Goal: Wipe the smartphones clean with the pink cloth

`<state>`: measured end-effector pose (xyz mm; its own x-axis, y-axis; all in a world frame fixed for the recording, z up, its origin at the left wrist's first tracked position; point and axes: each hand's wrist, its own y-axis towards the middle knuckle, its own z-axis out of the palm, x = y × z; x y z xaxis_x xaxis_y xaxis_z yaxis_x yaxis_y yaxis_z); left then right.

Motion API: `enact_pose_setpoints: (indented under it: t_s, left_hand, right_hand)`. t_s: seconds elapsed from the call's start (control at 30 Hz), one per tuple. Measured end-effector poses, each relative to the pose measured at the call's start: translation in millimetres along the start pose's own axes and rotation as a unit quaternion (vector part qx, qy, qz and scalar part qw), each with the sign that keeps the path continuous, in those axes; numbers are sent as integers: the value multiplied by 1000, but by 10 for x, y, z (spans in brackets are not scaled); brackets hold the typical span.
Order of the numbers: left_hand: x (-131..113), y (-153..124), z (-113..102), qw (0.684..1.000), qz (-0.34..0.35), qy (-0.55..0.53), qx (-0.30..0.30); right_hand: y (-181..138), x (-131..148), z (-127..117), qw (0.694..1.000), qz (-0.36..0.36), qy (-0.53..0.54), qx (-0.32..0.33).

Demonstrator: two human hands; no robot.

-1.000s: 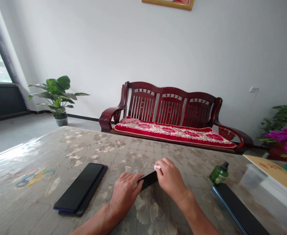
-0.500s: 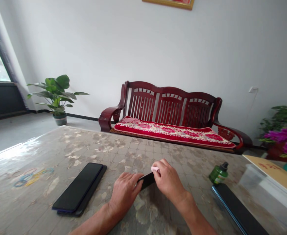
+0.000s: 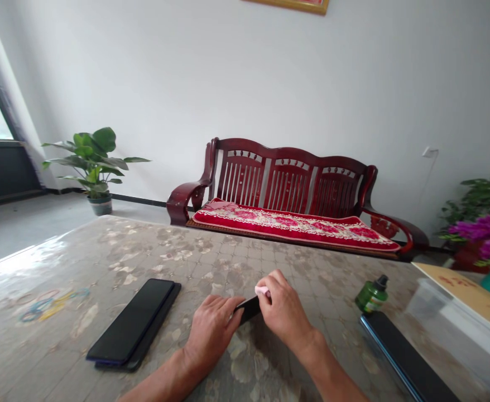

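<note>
My left hand point(image 3: 211, 326) is closed on one end of a black phone point(image 3: 250, 310), which is held tilted above the table. A small pale pink cloth point(image 3: 262, 291) pokes out between the thumb and fingers of my right hand point(image 3: 286, 312). That hand is closed and lies against the phone's far right end, hiding part of it. To the left, a dark phone point(image 3: 134, 321) rests on top of another dark slab, slightly offset. On the right lies a black phone with a blue edge point(image 3: 408, 357), apart from both hands.
A green bottle with a black top point(image 3: 371, 295) stands beside a clear plastic box point(image 3: 441, 318) with a tan board on it. Several coloured rubber bands point(image 3: 52, 306) lie at left on the patterned tablecloth point(image 3: 211, 262). A wooden bench point(image 3: 289, 184) is behind the table.
My right hand and the pink cloth have slid slightly left along the phone, covering more of its right end. My left hand keeps the same grip.
</note>
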<state>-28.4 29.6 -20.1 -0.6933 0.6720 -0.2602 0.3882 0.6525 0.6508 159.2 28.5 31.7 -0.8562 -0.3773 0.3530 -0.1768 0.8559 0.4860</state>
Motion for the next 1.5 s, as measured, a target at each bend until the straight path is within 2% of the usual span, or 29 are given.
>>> enact_pose_setpoints:
  t_s: [0.13,0.23,0.3,0.47,0.57,0.7,0.77,0.93,1.03,1.17,1.23,1.37,1.5]
  left_hand:
    - [24,-2,18,1000,2,5,-7]
    - [33,-2,31,1000,2,6,-12]
    - [32,-3,30,1000,3,7,-12]
    - [26,4,10,1000,8,1,-7]
    - [27,11,5,1000,11,-2,-11]
    - [40,8,18,1000,19,-3,-24]
    - [50,-1,29,999,24,-3,-27]
    - [66,-23,35,1000,23,-1,-21]
    - [66,-19,18,1000,20,5,-10]
    - [68,-5,10,1000,20,10,-6]
    - [68,2,13,1000,23,13,-11]
    - [54,12,-5,999,26,25,-3]
    - [6,42,-53,997,20,61,35]
  right_hand:
    - [31,-241,-34,997,31,-36,-54]
    - [39,-351,-30,996,53,-31,-69]
    - [24,-311,-2,997,45,-6,-69]
    - [-19,-110,62,996,-26,65,-46]
    - [0,-199,38,997,-13,61,-49]
    - [40,-451,-25,995,48,30,-87]
    - [40,-490,-37,993,59,26,-101]
    - [1,-307,7,995,-10,70,-64]
    - [5,-293,19,995,-15,70,-70]
    - [43,-520,-13,989,59,72,-115]
    - [57,-649,-20,976,126,122,-127]
    - [63,-793,29,910,266,308,-81]
    - [53,-807,85,871,291,391,-55]
